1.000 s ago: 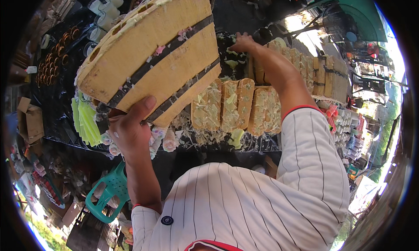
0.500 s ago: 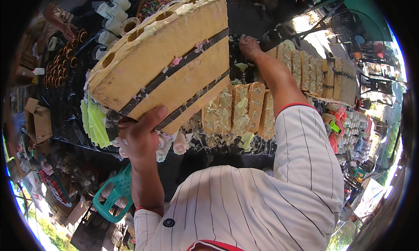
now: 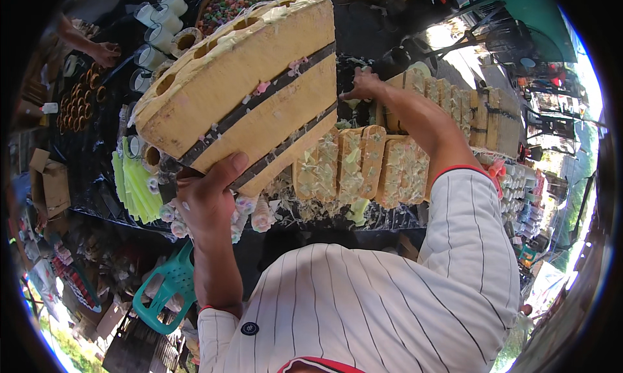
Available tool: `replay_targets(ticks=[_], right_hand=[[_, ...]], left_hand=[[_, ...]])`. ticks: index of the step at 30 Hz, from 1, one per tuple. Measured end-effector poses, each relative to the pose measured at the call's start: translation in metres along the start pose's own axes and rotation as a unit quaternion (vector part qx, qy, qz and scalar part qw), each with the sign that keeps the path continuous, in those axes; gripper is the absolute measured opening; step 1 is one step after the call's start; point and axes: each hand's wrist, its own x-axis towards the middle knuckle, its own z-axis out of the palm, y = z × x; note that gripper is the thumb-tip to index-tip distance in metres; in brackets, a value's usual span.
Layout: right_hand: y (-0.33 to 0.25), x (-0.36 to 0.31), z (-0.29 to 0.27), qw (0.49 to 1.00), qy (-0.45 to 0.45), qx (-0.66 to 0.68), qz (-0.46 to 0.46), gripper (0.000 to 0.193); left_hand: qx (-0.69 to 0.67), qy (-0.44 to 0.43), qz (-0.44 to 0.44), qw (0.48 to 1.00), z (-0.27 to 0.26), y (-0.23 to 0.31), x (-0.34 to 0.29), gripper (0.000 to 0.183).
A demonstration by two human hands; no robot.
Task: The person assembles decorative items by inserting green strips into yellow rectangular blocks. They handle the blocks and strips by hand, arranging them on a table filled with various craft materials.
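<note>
My left hand (image 3: 206, 201) grips the lower left edge of a large tan block mold (image 3: 259, 94), its thumb lying across the face. Two black bands run round the mold, with pink and white wax-like bits stuck on them. Along its upper edge are round holes ringed with pale, flaky residue. The mold is held up, tilted. My right hand (image 3: 365, 85) reaches past the mold's right side, fingers apart and apparently holding nothing. One finger comes close to the mold's edge; contact cannot be told. Under my right forearm stand tan slabs (image 3: 350, 162) covered in pale green flakes.
More tan blocks (image 3: 483, 116) stand in a row at the right. Cups of white material (image 3: 162, 22) and pale green sticks (image 3: 136, 185) lie at the left. Another person's hand (image 3: 104, 53) is near brown rings (image 3: 79, 110). A green plastic chair (image 3: 165, 292) stands lower left.
My right hand has shifted slightly down and left toward the mold, its fingers spreading, while the elbow swung right. The mold stays in my left hand, nearly still. The other person's hand moved slightly.
</note>
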Motion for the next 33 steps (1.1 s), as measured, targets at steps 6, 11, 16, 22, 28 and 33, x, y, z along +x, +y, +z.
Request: replay_targets(ticks=[6,11,16,22,28,33], right_hand=[[-0.01,0.001,0.071,0.993,0.04,-0.062,-0.087,0.092],[-0.031,-0.007,0.066,0.987,0.023,0.096,-0.129,0.047],[-0.014,0.01,0.084,0.985,-0.02,0.069,-0.158,0.031],[0.006,-0.059,-0.063,0.931,-0.02,0.362,-0.049,0.031],[0.053,-0.254,-0.1,0.772,0.129,0.609,-0.126,0.03],[0.082,-0.366,-0.023,0.569,0.047,0.805,-0.158,0.035]], left_hand=[[0.055,-0.011,0.052,0.997,0.006,0.008,0.013,0.042],[-0.012,0.013,0.0,1.0,0.012,0.01,0.02,0.043],[-0.052,-0.073,0.036,0.995,0.051,0.02,0.052,0.041],[-0.029,-0.17,0.052,0.984,0.103,0.004,0.12,0.035],[0.026,-0.201,0.002,0.979,0.17,-0.053,0.165,0.032],[0.099,-0.206,-0.097,0.969,0.196,-0.117,0.174,0.038]])
